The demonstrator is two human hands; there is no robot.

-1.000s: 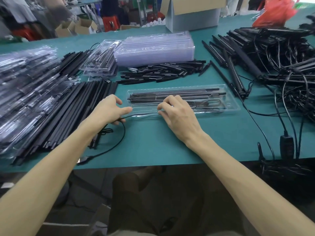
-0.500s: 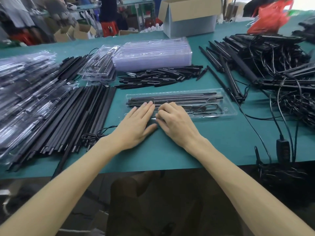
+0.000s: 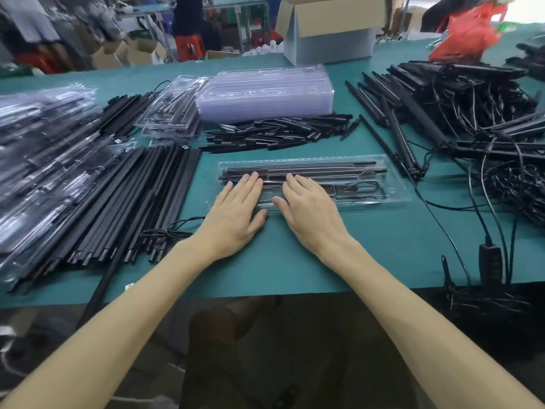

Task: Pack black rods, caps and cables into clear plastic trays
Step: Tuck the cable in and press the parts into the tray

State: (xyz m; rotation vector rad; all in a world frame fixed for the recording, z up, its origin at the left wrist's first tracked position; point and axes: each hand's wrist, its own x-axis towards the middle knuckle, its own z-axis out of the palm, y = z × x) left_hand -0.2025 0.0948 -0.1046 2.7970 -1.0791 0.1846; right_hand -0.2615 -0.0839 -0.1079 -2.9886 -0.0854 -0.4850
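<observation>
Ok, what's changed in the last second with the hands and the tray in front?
The left hand moved right from the loose cable beside the rod pile onto the clear tray and now presses flat on its left part. The right hand uncurled its fingers and presses flat next to it. Neither grips anything. The tray, with its rods and coiled cable, stayed put.

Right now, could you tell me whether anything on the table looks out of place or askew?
One black rod sticks out of the rod pile on the left and overhangs the near edge of the table, so it could slip off.
</observation>
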